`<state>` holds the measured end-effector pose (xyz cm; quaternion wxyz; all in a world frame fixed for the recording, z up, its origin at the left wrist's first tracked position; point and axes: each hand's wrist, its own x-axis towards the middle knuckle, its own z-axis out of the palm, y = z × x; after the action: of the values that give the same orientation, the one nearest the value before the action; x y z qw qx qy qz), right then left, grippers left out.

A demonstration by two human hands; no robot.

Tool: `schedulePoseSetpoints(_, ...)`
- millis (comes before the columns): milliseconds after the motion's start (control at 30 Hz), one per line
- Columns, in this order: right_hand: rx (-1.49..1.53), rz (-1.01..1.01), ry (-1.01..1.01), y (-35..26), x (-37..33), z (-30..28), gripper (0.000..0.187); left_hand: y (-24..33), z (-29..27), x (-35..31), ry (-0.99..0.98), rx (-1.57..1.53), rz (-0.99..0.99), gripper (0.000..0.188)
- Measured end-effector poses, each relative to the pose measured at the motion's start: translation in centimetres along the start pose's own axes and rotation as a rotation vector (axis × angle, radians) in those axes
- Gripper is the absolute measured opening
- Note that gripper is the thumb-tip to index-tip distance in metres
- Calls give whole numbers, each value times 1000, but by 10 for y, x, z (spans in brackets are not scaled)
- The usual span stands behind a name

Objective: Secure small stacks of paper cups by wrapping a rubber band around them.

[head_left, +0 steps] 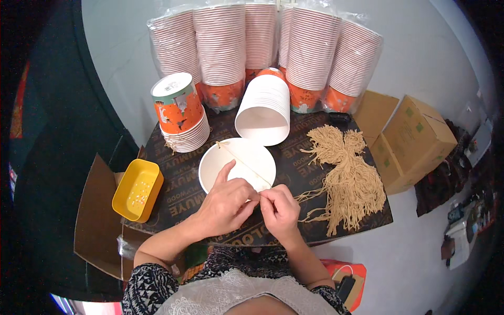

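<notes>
1. Open white cup [252, 155], at the centre of the dark table [181, 184], its mouth facing up and partly covered by the hands; a thin cord [245, 163] spans it, apparently secured at the far-left rim, so I judge one end done
2. Left hand [228, 202], at the near rim, one digit raised over the mouth, the other fingertips closed together; right hand [281, 209], just beside it, thumb and fingers pinching at the cord's near end; whether a knot is formed there, I cannot tell, and this end appears unfinished
3. Upside-down orange stack [181, 113], beyond the cup to the left; tan strands [169, 144] show at its base, suggesting corded cups, though their number is hidden
4. White stack [268, 100], lying on its side behind the cup; no cord is visible on it, so these seem left to do
5. Bundle of loose cords [349, 178], to the right, a plentiful supply remaining
6. Yellow tray [140, 173], far left, holding small white pieces [139, 197]
7. Plastic-wrapped stacks [219, 47], along the wall, evidently untouched
</notes>
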<state>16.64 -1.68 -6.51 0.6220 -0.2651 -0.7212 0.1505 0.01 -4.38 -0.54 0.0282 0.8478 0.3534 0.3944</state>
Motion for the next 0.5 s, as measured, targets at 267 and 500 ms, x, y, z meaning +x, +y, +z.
schedulePoseSetpoints(267,-20,16,-40,-3,-3,-1,19,0,3,4,49,-8,-25,20)
schedulePoseSetpoints(500,91,140,34,-9,-4,3,12,-2,5,8,47,0,-29,19)
